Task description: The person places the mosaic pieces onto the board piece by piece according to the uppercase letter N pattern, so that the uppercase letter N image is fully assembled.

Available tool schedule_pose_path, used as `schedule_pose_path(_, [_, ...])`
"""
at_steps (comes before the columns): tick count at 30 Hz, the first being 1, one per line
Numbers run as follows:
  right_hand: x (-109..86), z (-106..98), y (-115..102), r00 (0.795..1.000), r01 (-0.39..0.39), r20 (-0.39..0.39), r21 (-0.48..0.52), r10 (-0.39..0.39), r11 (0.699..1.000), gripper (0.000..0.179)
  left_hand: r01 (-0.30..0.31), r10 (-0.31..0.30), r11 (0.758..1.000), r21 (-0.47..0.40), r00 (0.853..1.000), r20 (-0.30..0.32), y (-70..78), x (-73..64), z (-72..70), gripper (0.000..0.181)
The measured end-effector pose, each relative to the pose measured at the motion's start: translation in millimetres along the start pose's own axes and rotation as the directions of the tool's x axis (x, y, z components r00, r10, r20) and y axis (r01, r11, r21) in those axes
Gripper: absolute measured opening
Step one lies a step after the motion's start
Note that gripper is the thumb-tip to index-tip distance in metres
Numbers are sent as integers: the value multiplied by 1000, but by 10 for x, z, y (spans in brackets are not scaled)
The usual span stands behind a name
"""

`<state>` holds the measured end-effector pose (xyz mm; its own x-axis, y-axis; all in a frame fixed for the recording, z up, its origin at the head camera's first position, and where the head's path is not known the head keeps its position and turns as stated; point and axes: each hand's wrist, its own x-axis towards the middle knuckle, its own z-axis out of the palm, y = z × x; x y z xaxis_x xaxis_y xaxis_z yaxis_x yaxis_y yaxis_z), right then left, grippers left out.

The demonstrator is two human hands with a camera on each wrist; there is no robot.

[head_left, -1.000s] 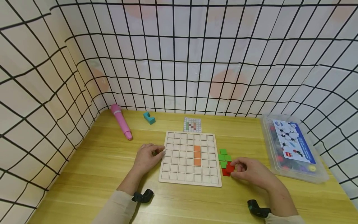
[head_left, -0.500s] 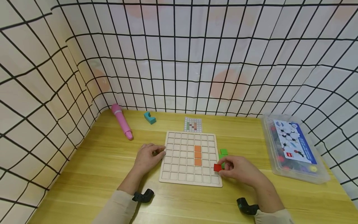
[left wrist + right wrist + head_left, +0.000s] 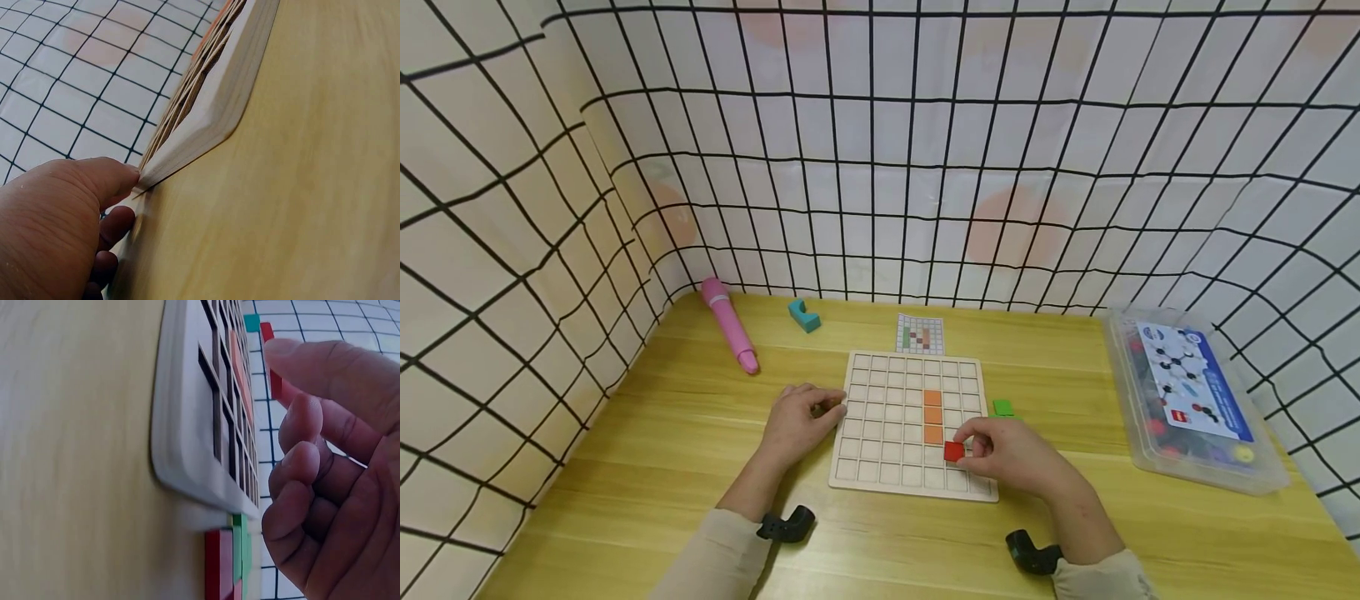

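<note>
A pale wooden grid board [image 3: 868, 429] lies flat on the table, with a column of orange square tiles [image 3: 932, 415] set in its cells. My right hand [image 3: 1013, 457] pinches a red square tile [image 3: 953, 451] between thumb and fingertips, over the board just right of and below that column. The right wrist view shows this red tile [image 3: 272, 369] held edge-on above the grid, its other fingers curled in. At the board's left edge, my left hand [image 3: 796, 423] rests with thumb and forefinger touching the rim, the other fingers loosely bent below.
Green tiles [image 3: 239, 550] and another red tile [image 3: 219, 565] lie by the board's right edge, mostly hidden from the head view. Behind the board is a printed pattern card [image 3: 919, 335]. A pink pen-shaped object [image 3: 730, 325], a teal block [image 3: 805, 316] and a clear plastic box [image 3: 1195, 417] stand around.
My right hand has taken the red tile from the pile right of the board and carried it left over the grid. The left hand has stayed at the board's edge.
</note>
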<state>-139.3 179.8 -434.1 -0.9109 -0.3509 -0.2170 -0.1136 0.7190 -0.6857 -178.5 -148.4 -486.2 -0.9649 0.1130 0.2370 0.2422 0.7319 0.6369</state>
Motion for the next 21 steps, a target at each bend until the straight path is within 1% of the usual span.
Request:
schedule_pose_path(5, [43,62,-49,1000,-3,3,-15,3,1000,20,-3,3,1000,9,1000,-3,-13,2,8,21])
schedule_pose_path(13, [87,144,-114,1000,-2,-5,-56,2,998,21,3,-3,1000,3,1000,11,-14,0,6,22])
schedule_pose_path(16, [102,164,-136,1000,-25,-7,-56,25,998,20,10,-10,1000,-1,1000,16,-18,3,9,22])
schedule_pose_path(19, [117,175,-164,998,-64,-1,-30,64,997,19,17,-17,1000,3,1000,19,-22,8,12,23])
schedule_pose_path(21, [121,181,-176,997,-77,5,-24,77,997,19,19,-19,1000,6,1000,19,-25,9,13,23])
